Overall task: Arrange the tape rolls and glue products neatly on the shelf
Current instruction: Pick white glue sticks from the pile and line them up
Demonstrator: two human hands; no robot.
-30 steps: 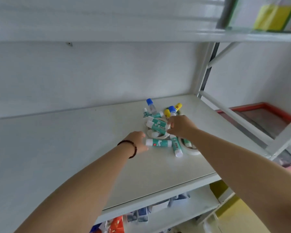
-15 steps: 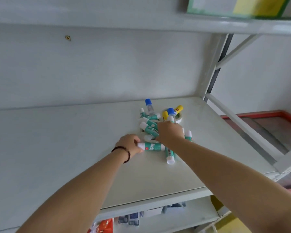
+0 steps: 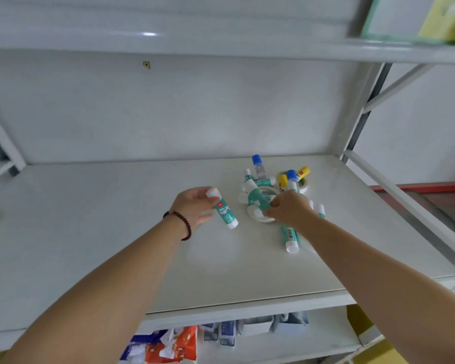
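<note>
shelf (image 3: 116, 232): pale grey-white
held glue stick (image 3: 225, 211): teal label with a small red mark, white ends
glue stick by right arm (image 3: 289, 236): teal, white cap, barcode
liquid glue (image 3: 258, 166): clear body, blue cap
yellow glue (image 3: 302, 173): yellow, red label
tape roll (image 3: 259, 216): white
bracelet (image 3: 183, 224): dark brown beads
lower-shelf packs (image 3: 174, 345): orange, blue, white

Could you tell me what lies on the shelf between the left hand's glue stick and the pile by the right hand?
Nothing: in the head view, bare shelf separates the glue stick from the pile.
</note>
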